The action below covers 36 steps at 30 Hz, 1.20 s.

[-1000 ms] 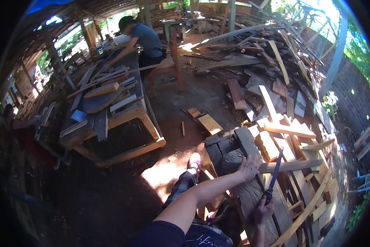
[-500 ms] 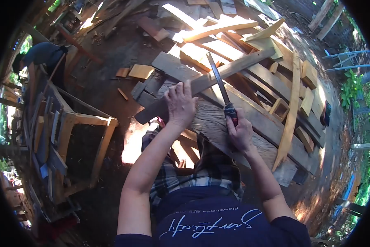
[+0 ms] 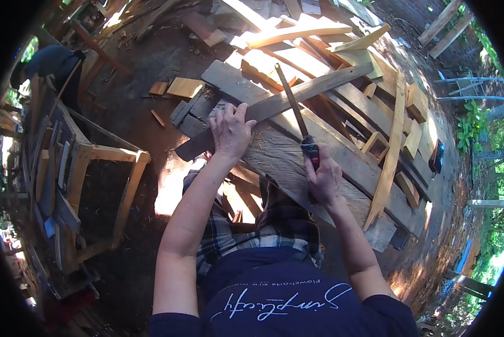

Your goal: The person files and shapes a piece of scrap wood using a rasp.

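My left hand (image 3: 230,130) presses on a long dark plank (image 3: 314,85) that lies slantwise over a weathered board (image 3: 283,154), its fingers wrapped over the plank's far edge. In my right hand (image 3: 324,175) is the dark handle of a long, narrow tool (image 3: 291,100). The tool's blade crosses over the plank, pointing away from me and a little left; whether it touches the wood I cannot tell.
Loose boards and offcuts, among them a long pale strip (image 3: 395,151), are heaped ahead and right. On the left stands a wooden frame (image 3: 114,153) with boards leaning in it. A person (image 3: 55,62) bends over behind it.
The whole view has shifted slightly, with things sitting a little further left. Both hands keep their hold, and the tool's blade is tilted slightly more to the left.
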Tool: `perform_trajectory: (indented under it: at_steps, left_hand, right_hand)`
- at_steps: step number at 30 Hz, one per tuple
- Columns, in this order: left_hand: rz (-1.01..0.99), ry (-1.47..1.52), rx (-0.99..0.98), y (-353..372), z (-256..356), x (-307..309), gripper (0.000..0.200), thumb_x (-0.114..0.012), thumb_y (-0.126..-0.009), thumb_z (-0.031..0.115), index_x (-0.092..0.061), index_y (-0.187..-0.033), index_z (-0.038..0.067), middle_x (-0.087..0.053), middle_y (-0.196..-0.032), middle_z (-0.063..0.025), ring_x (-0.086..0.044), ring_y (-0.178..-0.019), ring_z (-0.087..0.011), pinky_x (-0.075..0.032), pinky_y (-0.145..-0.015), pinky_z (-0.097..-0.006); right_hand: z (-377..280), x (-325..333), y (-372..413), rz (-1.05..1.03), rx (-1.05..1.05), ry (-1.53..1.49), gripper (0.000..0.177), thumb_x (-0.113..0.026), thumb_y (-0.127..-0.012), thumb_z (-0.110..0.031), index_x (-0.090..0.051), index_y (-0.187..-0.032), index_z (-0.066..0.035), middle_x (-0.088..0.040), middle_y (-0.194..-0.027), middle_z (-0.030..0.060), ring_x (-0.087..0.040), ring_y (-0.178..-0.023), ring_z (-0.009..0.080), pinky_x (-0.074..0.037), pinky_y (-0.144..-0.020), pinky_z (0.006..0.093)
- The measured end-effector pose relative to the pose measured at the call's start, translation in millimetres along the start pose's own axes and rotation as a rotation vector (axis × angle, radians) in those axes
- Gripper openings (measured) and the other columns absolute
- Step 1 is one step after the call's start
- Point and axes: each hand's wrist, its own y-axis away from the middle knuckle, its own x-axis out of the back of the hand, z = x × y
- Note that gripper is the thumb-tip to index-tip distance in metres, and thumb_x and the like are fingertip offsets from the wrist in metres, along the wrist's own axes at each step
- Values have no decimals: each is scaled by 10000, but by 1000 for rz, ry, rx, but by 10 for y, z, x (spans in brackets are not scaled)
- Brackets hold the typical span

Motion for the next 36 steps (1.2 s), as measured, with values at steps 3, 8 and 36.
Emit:
perform_trajectory:
  at_steps: [3, 8, 36]
  left_hand:
    - [49, 48, -12, -68, 216, -127, 385, -709, -782, 305, -605, -1118, 147, -550, -1014, -56, -519, -967, -252, -360, -867, -442]
    - [112, 152, -58, -259, 478, -319, 413, -720, -768, 290, -598, -1136, 148, -521, -1096, -51, -491, -1023, -253, -365, -882, -437]
    - [-312, -190, 0, -335, 424, -106, 187, -517, -903, 142, -568, -1058, 51, -618, -1046, -139, -626, -989, -334, -492, -829, -481]
  right_hand:
    - [-46, -81, -66, 4, 37, 66, 263, -612, -865, -182, -463, -1056, -82, -627, -745, 148, -633, -682, 369, -487, -583, 466]
    - [-58, -121, -169, -14, 23, 138, 295, -612, -866, -205, -450, -1075, -73, -630, -746, 126, -637, -677, 348, -488, -575, 464]
    - [-173, -432, -219, -61, 170, 369, 218, -527, -884, -152, -439, -1070, -78, -572, -774, 110, -631, -676, 288, -513, -545, 417]
